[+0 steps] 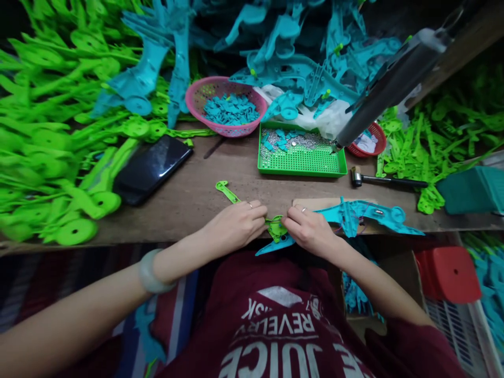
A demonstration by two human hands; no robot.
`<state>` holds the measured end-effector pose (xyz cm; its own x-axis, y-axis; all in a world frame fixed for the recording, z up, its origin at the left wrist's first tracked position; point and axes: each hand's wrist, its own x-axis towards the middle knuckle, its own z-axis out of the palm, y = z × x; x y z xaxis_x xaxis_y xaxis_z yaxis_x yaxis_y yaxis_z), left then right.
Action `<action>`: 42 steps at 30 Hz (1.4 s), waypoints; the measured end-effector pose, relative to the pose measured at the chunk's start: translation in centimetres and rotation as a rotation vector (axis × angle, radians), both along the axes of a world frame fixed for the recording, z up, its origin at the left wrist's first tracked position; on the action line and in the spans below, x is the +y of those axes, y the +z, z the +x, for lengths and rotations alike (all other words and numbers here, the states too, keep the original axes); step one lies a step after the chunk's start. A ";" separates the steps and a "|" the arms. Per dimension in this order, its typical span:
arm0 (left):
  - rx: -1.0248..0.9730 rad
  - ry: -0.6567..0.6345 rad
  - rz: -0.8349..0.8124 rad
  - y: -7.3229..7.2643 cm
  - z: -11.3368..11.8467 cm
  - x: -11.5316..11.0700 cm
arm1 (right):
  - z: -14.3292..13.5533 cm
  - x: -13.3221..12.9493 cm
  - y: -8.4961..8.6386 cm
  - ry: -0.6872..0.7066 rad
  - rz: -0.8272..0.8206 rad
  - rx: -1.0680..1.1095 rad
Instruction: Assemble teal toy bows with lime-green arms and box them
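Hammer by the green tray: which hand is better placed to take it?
Probably the right hand: it's nearer the hammer. The left hand is farther; both are at the green part.

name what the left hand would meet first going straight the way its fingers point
Most likely the lime-green piece just ahead of the left hand, perhaps in contact with it; just beyond comes the right hand. Depth is hard to judge from this single view.
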<state>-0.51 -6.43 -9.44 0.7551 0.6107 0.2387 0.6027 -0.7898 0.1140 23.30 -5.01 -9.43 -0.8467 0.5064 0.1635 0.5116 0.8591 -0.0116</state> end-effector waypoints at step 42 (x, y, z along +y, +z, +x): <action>0.067 -0.064 0.116 -0.8 -1.5 1.8 | 1.7 2.3 0.6 0.075 -0.140 -0.146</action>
<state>-2.05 -4.64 -10.27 0.8081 0.5320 0.2527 0.5540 -0.8323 -0.0193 24.97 -2.67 -8.79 -0.8926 0.4497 -0.0316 0.4508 0.8903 -0.0640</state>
